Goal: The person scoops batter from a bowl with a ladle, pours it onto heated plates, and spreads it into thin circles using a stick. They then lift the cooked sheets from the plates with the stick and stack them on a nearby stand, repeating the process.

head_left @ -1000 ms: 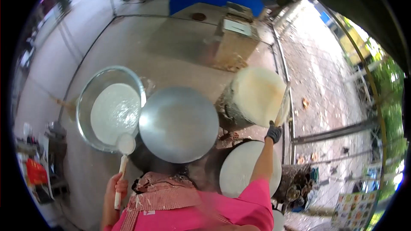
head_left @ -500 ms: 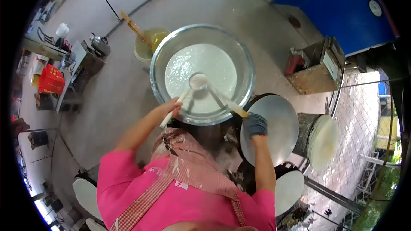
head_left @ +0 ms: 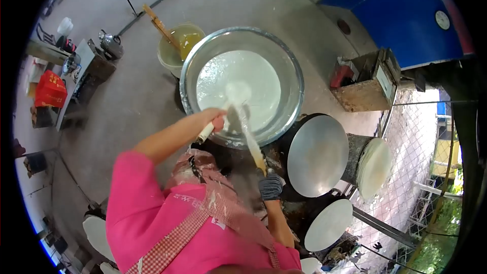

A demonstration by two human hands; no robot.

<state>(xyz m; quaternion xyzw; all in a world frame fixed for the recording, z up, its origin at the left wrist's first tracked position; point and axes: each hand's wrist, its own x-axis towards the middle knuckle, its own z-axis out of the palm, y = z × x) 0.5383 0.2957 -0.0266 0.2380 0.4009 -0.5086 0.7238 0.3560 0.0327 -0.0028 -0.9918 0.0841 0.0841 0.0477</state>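
Grey floor [head_left: 147, 66] lies under the pans and tubs. Nearest is the wearer's pink shirt [head_left: 187, 238] with a checked apron [head_left: 157, 252]. Just ahead, the right hand [head_left: 271, 186], gloved, is closed round the yellowish end of a scraper [head_left: 252, 146], which slants over the near rim of a metal basin [head_left: 295, 78]. The left hand [head_left: 215, 117], bare, is wrapped round the white handle of a ladle [head_left: 205, 133] over the same rim; the ladle's head is blurred, so whether the scraper touches it I cannot tell. White liquid [head_left: 256, 78] fills the basin's bottom. Right of it sit a pale disc [head_left: 329, 225], a bare pan [head_left: 317, 156] and a stack of discs [head_left: 374, 168]. Beyond the basin's left side stands a bucket [head_left: 167, 56] with a stick [head_left: 160, 26] in it. Farther off are a desk [head_left: 86, 62] with a red bag [head_left: 50, 90], a box [head_left: 362, 95] and a blue panel [head_left: 401, 25].
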